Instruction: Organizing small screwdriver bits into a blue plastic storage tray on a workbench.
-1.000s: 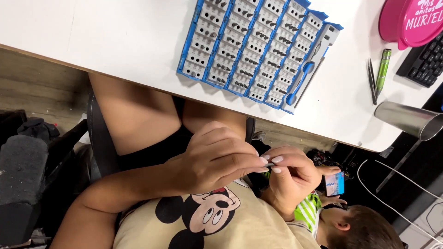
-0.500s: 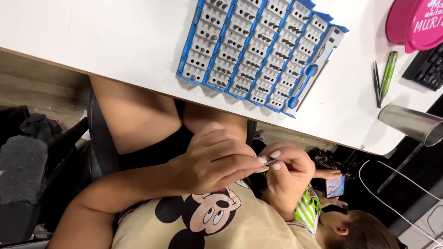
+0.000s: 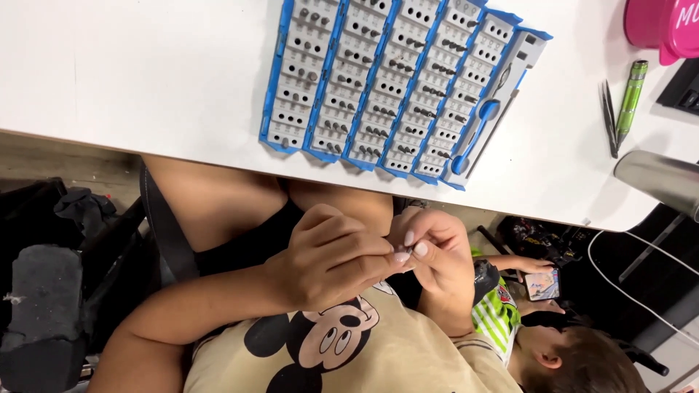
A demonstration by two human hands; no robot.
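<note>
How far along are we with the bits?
Done: bit tray lies open on the table, several sockets empty. In hand: left hand and right hand pinch a small item, mostly hidden, over the lap. Left: green driver and tweezers lie untouched.

A white tabletop (image 3: 145,80) fills the upper part of the frame, brightly and evenly lit. Below its edge at the left shows a strip of worn wooden floor (image 3: 65,164) — dimmer, in the table's shadow. A dark chair (image 3: 164,233) stands under the table, and black bags (image 3: 44,291) lie heaped at the lower left. White cables (image 3: 619,280) trail across the dark lower right.
</note>
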